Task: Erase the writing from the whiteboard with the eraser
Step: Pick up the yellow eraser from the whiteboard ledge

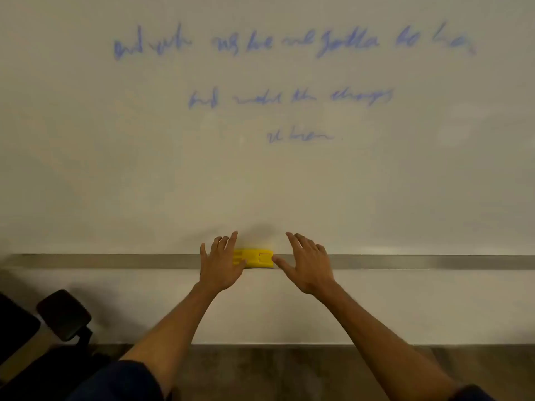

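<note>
A whiteboard [289,186] fills the view, with three lines of blue handwriting [289,96] across its upper part. A yellow eraser [259,258] lies on the metal tray [115,261] along the board's lower edge. My left hand [221,261] is at the eraser's left end with fingers spread, its thumb over the eraser's left part. My right hand [307,263] is just right of the eraser, fingers apart, thumb tip touching or nearly touching its right end. Neither hand grips it.
A black office chair [63,316] with an armrest stands at the lower left, close to my left arm. Below the tray is a pale wall strip, then a dark floor [275,371]. The board extends far to both sides.
</note>
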`<state>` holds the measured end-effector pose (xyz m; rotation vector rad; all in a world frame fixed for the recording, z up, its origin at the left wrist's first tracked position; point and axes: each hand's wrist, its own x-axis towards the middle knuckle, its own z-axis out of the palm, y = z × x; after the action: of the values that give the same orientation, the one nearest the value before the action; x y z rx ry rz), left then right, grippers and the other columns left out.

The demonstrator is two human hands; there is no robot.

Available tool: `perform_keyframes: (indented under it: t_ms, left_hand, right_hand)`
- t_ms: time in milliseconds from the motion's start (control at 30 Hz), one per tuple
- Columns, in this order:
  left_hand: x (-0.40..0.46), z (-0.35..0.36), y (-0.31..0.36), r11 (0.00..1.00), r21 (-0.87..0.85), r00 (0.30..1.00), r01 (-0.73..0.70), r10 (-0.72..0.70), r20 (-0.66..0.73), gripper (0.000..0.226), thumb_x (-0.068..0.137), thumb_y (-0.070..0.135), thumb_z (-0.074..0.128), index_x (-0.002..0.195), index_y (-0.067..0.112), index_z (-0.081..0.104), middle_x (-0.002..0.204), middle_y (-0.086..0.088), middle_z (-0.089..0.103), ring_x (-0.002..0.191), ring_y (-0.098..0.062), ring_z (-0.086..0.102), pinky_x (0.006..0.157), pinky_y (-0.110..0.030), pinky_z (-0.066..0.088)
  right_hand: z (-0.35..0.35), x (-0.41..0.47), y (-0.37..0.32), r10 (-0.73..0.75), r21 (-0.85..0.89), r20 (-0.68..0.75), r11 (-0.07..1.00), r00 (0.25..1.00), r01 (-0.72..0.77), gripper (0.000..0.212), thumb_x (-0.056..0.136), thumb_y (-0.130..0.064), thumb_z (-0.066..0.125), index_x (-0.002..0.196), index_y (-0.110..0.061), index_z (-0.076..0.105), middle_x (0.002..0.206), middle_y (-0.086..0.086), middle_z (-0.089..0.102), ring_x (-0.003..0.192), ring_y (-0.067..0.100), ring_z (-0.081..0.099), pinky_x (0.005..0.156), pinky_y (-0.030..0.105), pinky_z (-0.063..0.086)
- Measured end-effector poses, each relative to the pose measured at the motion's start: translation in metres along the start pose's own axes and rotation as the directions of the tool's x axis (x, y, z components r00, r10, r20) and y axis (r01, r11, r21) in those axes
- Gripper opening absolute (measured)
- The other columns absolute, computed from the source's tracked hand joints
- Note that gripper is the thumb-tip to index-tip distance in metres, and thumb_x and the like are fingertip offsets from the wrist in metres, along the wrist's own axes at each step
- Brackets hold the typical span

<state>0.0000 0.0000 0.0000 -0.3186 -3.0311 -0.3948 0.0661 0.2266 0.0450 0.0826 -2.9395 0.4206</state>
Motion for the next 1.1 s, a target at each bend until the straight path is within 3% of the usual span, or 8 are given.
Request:
perform_keyframes:
  t_ms: [200,400,633,733,900,1100]
  left_hand:
    - [0.004,0.023,-0.001,0.995,-0.068,0.992,0.073,-0.065,0.112,0.076,0.096,0.051,0.051,0.159,0.024,0.018,0.157,-0.004,0.038,0.147,-0.025,0.031,0.118,-0.052,0.027]
    - [0.016,0.042,0.001,0.988,-0.085,0.979,0.127,-0.111,0.172,0.062,0.098,0.046,0.051,0.151,0.018,0.038,0.157,-0.008,0.038,0.146,-0.027,0.034,0.113,-0.043,0.033]
    - [0.033,0.064,0.008,0.978,-0.073,0.966,0.194,-0.177,0.19,0.051,0.097,0.044,0.054,0.133,0.008,0.052,0.147,-0.013,0.042,0.129,-0.033,0.047,0.098,-0.043,0.044]
    - [0.042,0.068,0.011,0.971,-0.069,0.965,0.231,-0.22,0.143,0.051,0.096,0.049,0.055,0.125,0.007,0.055,0.138,-0.014,0.045,0.123,-0.034,0.049,0.097,-0.045,0.044]
    - [0.051,0.075,0.006,0.981,-0.036,0.975,0.189,-0.183,0.125,0.056,0.095,0.051,0.056,0.13,0.009,0.053,0.138,-0.012,0.049,0.129,-0.032,0.044,0.1,-0.045,0.04]
    - [0.042,0.083,-0.001,0.991,-0.036,0.988,0.13,-0.126,0.093,0.048,0.095,0.037,0.06,0.134,0.011,0.053,0.139,-0.008,0.053,0.135,-0.029,0.04,0.105,-0.042,0.032]
  right_hand:
    - [0.018,-0.013,0.003,-0.005,-0.008,0.072,1.0,0.997,0.005,0.073,0.092,-0.068,0.033,0.148,-0.022,0.028,0.148,0.0,0.044,0.131,0.02,0.044,0.107,0.04,0.035]
    - [0.023,-0.024,0.006,0.013,0.04,0.096,0.999,0.995,-0.017,0.069,0.092,-0.067,0.035,0.146,-0.025,0.034,0.143,-0.001,0.05,0.125,0.021,0.051,0.103,0.04,0.04]
    - [0.018,-0.032,0.006,0.021,0.132,0.082,0.991,0.996,-0.032,0.05,0.091,-0.06,0.045,0.13,-0.029,0.055,0.124,-0.009,0.065,0.105,0.013,0.063,0.092,0.033,0.047]
    - [0.019,-0.036,0.005,0.032,0.168,0.063,0.985,0.997,-0.043,0.047,0.091,-0.06,0.046,0.125,-0.03,0.059,0.118,-0.011,0.068,0.101,0.009,0.064,0.09,0.032,0.049]
    - [0.023,-0.042,0.006,0.046,0.21,0.065,0.976,0.997,-0.059,0.046,0.091,-0.06,0.047,0.123,-0.031,0.061,0.117,-0.012,0.068,0.098,0.008,0.065,0.088,0.032,0.051]
    - [0.025,-0.042,0.005,0.036,0.221,0.084,0.974,0.996,-0.054,0.044,0.092,-0.057,0.048,0.124,-0.029,0.061,0.119,-0.011,0.067,0.1,0.009,0.064,0.089,0.032,0.05]
